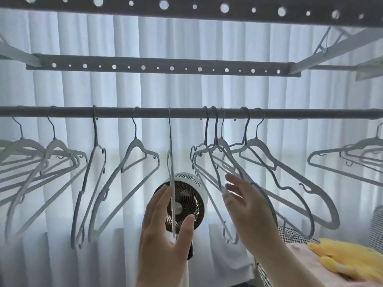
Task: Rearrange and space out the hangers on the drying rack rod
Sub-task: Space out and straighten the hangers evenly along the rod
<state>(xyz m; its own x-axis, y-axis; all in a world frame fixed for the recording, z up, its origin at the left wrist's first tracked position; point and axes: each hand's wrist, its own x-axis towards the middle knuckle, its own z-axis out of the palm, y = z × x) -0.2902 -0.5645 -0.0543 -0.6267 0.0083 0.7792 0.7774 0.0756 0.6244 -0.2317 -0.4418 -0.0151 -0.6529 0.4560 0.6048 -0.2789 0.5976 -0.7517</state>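
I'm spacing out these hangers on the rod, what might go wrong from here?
The bunched hangers by your right hand overlap, so their arms may snag and drag neighbours along the rod. The edge-on hanger at your left hand might swing toward the fan behind it.

Hangers (135,140) hang along the rod (116,112), with a fan (191,195) behind them and perforated bars (161,67) above.
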